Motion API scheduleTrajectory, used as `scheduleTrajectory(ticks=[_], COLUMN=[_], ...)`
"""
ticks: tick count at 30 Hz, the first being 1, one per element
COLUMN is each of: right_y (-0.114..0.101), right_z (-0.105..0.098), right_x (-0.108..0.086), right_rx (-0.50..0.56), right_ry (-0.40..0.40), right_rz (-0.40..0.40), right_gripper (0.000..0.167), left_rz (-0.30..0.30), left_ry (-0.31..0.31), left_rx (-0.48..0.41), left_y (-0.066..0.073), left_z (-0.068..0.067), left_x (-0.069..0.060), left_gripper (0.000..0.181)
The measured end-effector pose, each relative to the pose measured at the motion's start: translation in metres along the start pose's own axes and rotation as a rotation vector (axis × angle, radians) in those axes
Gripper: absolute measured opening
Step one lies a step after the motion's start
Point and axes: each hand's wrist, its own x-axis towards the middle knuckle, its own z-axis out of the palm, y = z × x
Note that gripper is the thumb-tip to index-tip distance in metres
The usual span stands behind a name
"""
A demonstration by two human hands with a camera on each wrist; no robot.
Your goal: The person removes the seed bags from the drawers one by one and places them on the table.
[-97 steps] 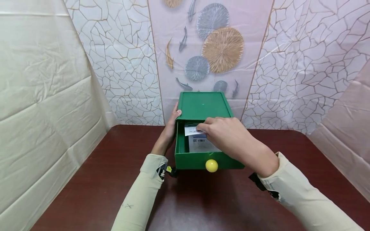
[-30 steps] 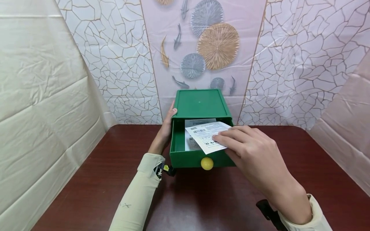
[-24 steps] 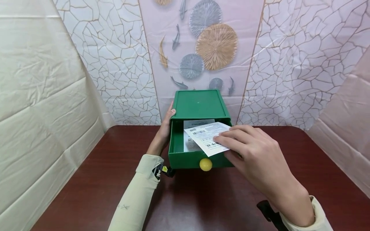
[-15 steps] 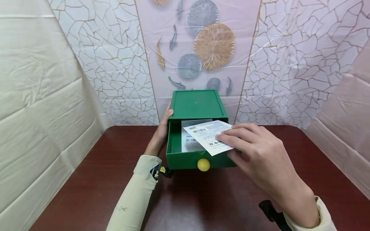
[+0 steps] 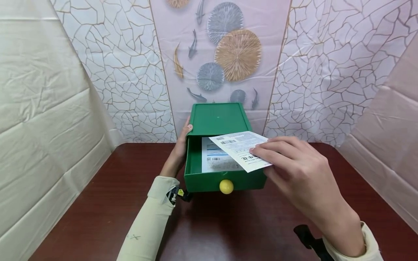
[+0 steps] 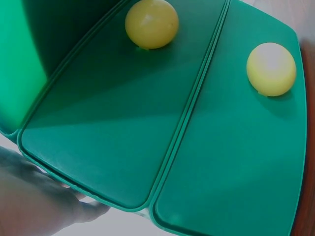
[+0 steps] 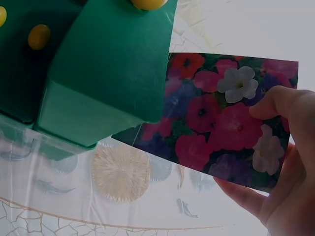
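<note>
A green drawer cabinet (image 5: 218, 119) stands on the table with its top drawer (image 5: 200, 183) pulled out; a round yellow knob (image 5: 226, 186) sits on the drawer's front. Along the cabinet's left side rests my left hand (image 5: 177, 150), thumb at the top edge. My right hand (image 5: 303, 177) pinches a seed packet (image 5: 240, 146) by its right end, tilted above the drawer. Its printed back with barcode faces the head camera; colourful flowers (image 7: 211, 128) fill its other face in the right wrist view. Another printed packet (image 5: 212, 159) lies in the drawer, partly hidden.
Lower drawer fronts (image 6: 221, 142) with yellow knobs (image 6: 271, 69) show in the left wrist view. The dark red-brown table (image 5: 130, 170) reaches back to a patterned cloth backdrop (image 5: 130, 72). Pale cloth walls (image 5: 42, 108) hang at both sides.
The right hand has drawn the seed packet forward and up out of the drawer, and over the last second slightly up and right. The left hand stays at the cabinet's side.
</note>
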Motion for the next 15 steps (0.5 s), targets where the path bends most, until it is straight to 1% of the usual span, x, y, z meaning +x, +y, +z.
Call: scheduleTrajectory(ticks=[3, 6, 10, 15], right_y=[0.0022, 0.0037, 0.0060, 0.0095], right_z=[-0.0029, -0.0028, 0.0001, 0.0021], right_x=[0.0005, 0.0018, 0.0020, -0.0016], right_rx=[-0.012, -0.010, -0.006, -0.017], right_ry=[0.000, 0.039, 0.089, 0.080], right_rz=[0.023, 0.034, 0.041, 0.057], right_gripper=[0.041, 0.045, 0.051, 0.049], left_rz=[0.000, 0.006, 0.023, 0.027], left_ry=[0.004, 0.006, -0.007, -0.007], left_rx=[0.000, -0.005, -0.011, -0.006], left_y=[0.0011, 0.0026, 0.0024, -0.0002], left_z=[0.0010, 0.0019, 0.0025, 0.0023], left_x=[0.0017, 0.0027, 0.0032, -0.0009], left_gripper=[0.076, 0.077, 0.077, 0.076])
